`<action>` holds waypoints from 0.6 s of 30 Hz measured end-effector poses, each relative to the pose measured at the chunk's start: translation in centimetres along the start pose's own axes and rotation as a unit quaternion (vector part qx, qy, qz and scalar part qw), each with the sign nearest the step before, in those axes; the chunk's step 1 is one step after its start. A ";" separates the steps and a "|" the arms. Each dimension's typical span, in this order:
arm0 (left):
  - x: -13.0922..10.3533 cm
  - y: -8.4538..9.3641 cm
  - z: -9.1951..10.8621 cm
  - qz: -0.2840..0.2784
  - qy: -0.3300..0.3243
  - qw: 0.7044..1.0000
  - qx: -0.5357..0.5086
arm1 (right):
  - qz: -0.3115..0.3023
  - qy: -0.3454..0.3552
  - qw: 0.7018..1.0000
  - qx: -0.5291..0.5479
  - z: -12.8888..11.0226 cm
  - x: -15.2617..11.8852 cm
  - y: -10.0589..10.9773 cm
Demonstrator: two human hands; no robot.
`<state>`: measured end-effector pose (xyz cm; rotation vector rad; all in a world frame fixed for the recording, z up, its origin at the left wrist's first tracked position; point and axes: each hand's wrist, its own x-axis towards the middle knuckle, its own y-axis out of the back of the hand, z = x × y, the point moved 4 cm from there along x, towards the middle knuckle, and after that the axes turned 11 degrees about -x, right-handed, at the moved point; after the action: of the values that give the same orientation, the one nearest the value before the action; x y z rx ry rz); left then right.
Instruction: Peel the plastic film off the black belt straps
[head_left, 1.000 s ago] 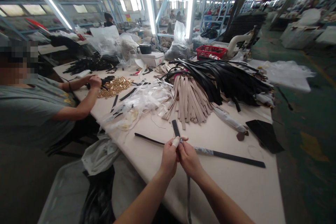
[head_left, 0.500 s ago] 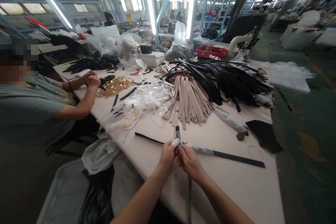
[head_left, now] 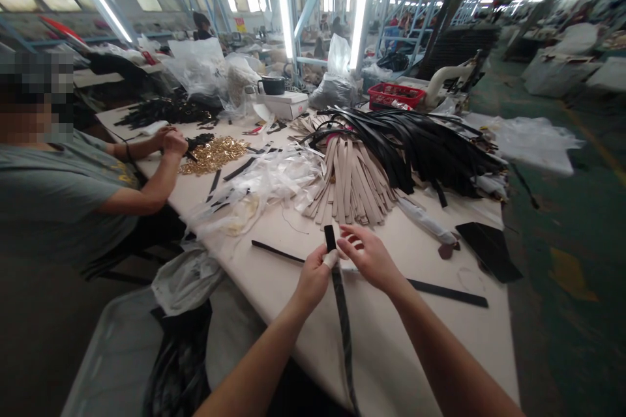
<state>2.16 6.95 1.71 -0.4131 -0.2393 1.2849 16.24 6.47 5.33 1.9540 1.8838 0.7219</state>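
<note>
Far to the left of the fan of beige straps (head_left: 349, 186), a co-worker (head_left: 88, 186) is sitting in a grey top, and the yellow print (head_left: 126, 174) on it is showing too blurred for me to read. Between that person and the fan, a heap of gold-coloured pieces (head_left: 215, 155) is glinting, and crumpled clear plastic (head_left: 274, 179) is lying just beside the fan's left edge. Well behind the fan and to its left, a yellow sign (head_left: 240, 25) is hanging, its writing too small to make out. A white box (head_left: 286, 106) is standing closer behind, bearing a small red mark that I can't read.

On the near side of the fan, the left hand (head_left: 315, 277) is gripping a black strap (head_left: 338, 296), its thumb wearing a white wrap; the strap's short end is pointing up toward the fan and its long tail is trailing away from it. The right hand (head_left: 369, 257) is hovering just beside that end, released, fingers loosely curled. Behind the fan to the right, a red basket (head_left: 395, 98) is standing. Glossy black straps (head_left: 425, 143) are spilling over the fan's right side, while a flat black strip (head_left: 447, 293) is lying nearer, to its right.
</note>
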 end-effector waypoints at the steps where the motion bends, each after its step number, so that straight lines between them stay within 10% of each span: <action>1: 0.1 -0.3 0.3 -0.013 -0.003 1.000 0.009 | -0.008 0.029 0.999 -0.028 -0.8 1.0 0.5; 5: 0.5 -1.0 0.5 -0.056 0.029 0.998 0.028 | -0.016 0.075 0.996 -0.053 -2.7 3.5 2.3; 18: -1.8 -1.8 -2.2 -0.224 0.248 0.942 0.040 | 0.344 -0.039 0.932 0.109 2.0 2.3 18.2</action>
<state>4.10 4.49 0.59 -0.5625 0.1426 0.7092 32.38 7.69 14.23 2.7790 1.2472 0.6045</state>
